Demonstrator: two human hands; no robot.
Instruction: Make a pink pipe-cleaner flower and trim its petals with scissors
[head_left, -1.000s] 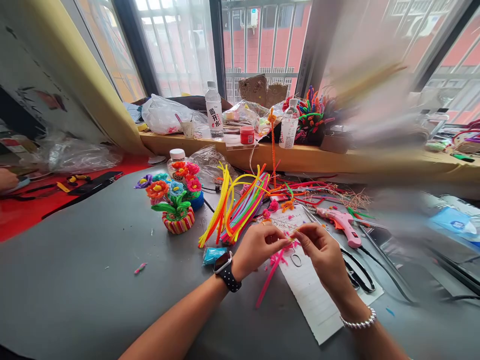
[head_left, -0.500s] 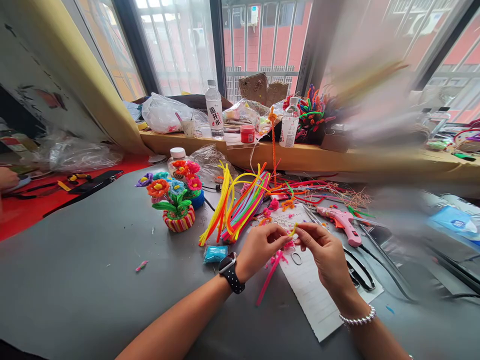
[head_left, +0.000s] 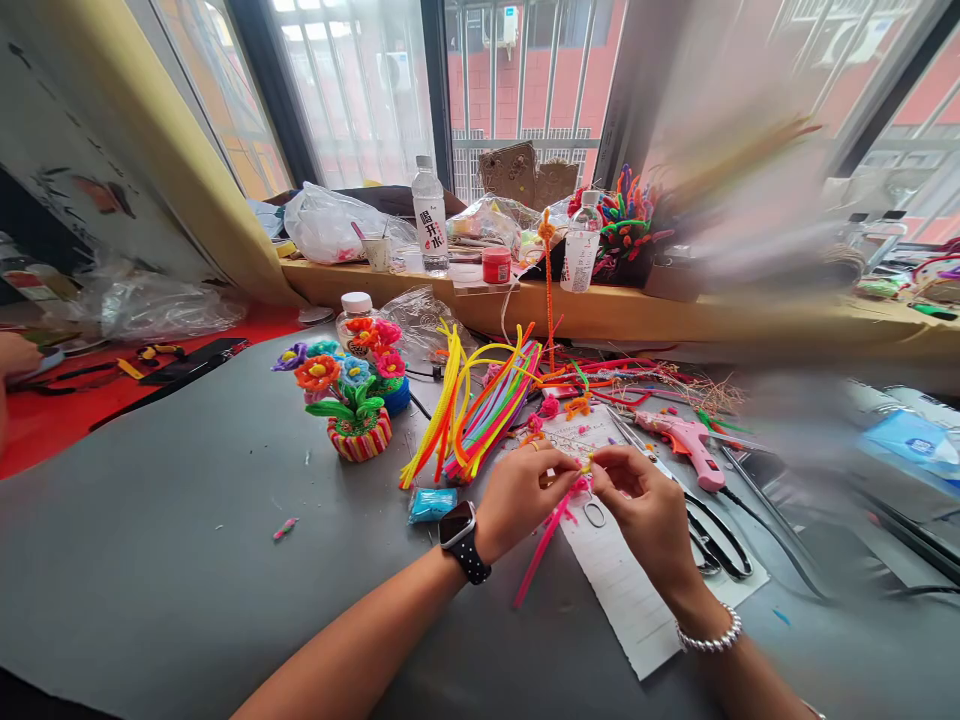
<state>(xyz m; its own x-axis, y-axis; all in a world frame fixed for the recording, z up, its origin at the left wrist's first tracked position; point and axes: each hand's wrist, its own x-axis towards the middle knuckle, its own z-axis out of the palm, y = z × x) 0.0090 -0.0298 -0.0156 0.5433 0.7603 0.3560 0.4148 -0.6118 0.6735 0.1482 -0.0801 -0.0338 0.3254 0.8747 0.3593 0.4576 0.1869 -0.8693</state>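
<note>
A short yellow piece of pipe cleaner (head_left: 587, 467) is pinched between the fingertips of both hands, above a sheet of paper (head_left: 630, 590). My left hand (head_left: 523, 495) grips it from the left, thumb and forefinger together; a watch is on that wrist. My right hand (head_left: 646, 512) closes on its other end, with a beaded bracelet below. Under the hands lie bright pink pipe cleaner pieces (head_left: 547, 545), partly covered by the left fingers. A bundle of coloured pipe cleaners (head_left: 487, 410) sits just beyond the left hand.
A small pot of pipe cleaner flowers (head_left: 360, 437) stands left of the bundle. To the right are a pink glue gun (head_left: 686, 440) with its cord and black-handled scissors (head_left: 720, 545). Water bottles (head_left: 430, 220) line the sill. Another person's hand (head_left: 19, 355) shows at far left.
Both hands stay in nearly the same place while the fingers shift on the yellow piece. Less of it shows now, and the right fingers are more curled.
</note>
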